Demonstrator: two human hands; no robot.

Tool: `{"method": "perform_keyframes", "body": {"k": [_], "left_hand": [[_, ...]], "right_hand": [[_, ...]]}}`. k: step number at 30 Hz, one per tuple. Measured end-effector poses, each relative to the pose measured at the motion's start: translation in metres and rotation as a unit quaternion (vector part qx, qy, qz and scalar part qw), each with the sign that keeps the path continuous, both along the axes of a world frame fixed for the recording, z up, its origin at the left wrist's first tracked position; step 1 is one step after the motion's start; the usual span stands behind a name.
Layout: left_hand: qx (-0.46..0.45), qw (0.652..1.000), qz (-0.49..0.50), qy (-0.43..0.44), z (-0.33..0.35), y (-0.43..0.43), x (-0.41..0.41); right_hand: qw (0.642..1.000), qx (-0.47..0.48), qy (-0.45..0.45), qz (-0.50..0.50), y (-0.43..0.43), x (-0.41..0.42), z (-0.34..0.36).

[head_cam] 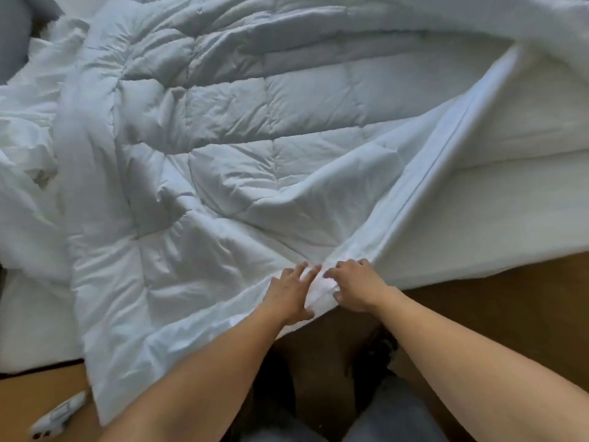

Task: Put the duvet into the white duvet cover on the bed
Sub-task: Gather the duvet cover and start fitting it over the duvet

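Note:
A white quilted duvet (223,148) lies spread over the bed, its near edge hanging over the bed's front. The smooth white duvet cover (446,161) runs from the upper right down to the duvet's near corner, with a hemmed edge showing. My left hand (291,293) and my right hand (357,285) are side by side at that corner. Both pinch a bunch of white fabric between thumb and fingers at the bed's edge. Whether the corner is inside the cover I cannot tell.
The white mattress (497,224) is bare at the right. Crumpled white bedding (22,148) lies at the left, with a grey pillow (12,36) at the top left. A wooden floor (510,301) lies below, with a white object (59,416) on it at the bottom left.

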State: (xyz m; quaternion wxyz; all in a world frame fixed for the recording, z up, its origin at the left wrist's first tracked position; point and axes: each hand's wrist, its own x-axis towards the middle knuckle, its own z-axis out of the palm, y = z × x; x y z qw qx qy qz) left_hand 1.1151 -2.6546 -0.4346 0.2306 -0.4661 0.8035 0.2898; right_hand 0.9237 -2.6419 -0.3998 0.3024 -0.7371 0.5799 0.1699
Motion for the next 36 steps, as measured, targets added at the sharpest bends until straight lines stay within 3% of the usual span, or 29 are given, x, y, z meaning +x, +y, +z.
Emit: {"method": "perform_keyframes", "body": {"k": [3,6,9,15,20,25,30,33,36], "left_hand": [[0.047,0.999,0.023,-0.011,-0.013,-0.002,-0.098],[0.051,0.994,0.097,0.004,-0.012,-0.023,-0.183],[0.004,0.991,0.129,0.034,0.0,-0.061,-0.263],[-0.076,0.993,0.083,0.037,-0.004,-0.128,-0.394],[-0.168,0.97,0.169,0.042,-0.036,-0.174,-0.49],[-0.075,0.977,0.19,0.059,-0.058,-0.18,-0.547],[-0.027,0.966,0.131,0.221,-0.036,-0.126,-0.537],[0.047,0.968,0.095,0.226,-0.013,-0.116,-0.53],[0.105,0.98,0.057,0.159,0.003,-0.109,-0.537]], "right_hand": [[0.997,-0.077,0.008,-0.001,0.004,-0.078,0.022],[0.994,-0.087,0.029,-0.057,0.015,-0.179,0.046],[0.992,-0.054,0.061,-0.092,0.015,-0.264,0.062],[0.985,-0.056,0.062,-0.154,-0.02,-0.369,0.056],[0.982,-0.104,0.086,-0.133,-0.093,-0.444,0.026],[0.973,-0.16,0.141,-0.085,-0.199,-0.519,-0.006],[0.958,-0.104,0.259,0.069,-0.284,-0.622,-0.03],[0.949,-0.109,0.276,0.11,-0.309,-0.682,-0.033],[0.955,-0.135,0.233,0.125,-0.326,-0.711,-0.037]]}}
